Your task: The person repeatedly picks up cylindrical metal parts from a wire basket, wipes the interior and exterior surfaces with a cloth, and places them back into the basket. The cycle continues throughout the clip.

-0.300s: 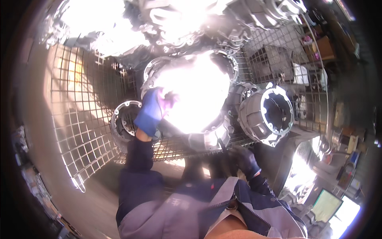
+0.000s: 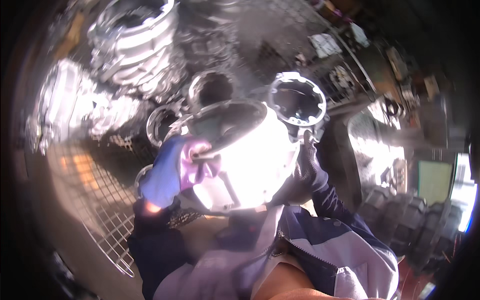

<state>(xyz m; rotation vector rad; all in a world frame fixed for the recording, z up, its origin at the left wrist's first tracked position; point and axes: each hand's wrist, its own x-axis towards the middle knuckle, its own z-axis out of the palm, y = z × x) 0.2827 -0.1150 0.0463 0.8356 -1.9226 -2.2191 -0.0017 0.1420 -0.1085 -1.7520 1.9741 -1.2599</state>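
A large, ring-shaped cast metal housing point(image 2: 255, 162), bright with glare, is tilted close in front of my body between both hands. My left hand point(image 2: 175, 167), in a blue and purple glove, is closed on its left rim. On the opposite side, my right hand point(image 2: 309, 165), in a dark glove, grips the housing's right edge; some of its fingers are hidden behind the metal. Just beyond that hand stands another open-ended housing point(image 2: 301, 121), its bolt-holed rim facing up.
More housings point(image 2: 212, 80) lie behind the held one, and a stack of them point(image 2: 140, 47) rises at the far left. Wire mesh basket wall point(image 2: 107, 210) runs along the left. Further grey castings point(image 2: 410, 215) and a pale green panel point(image 2: 433, 182) are at the right.
The housing has come up and nearer to my body. My right hand has risen from the basket's near edge onto its right side. The view has swung to the right.
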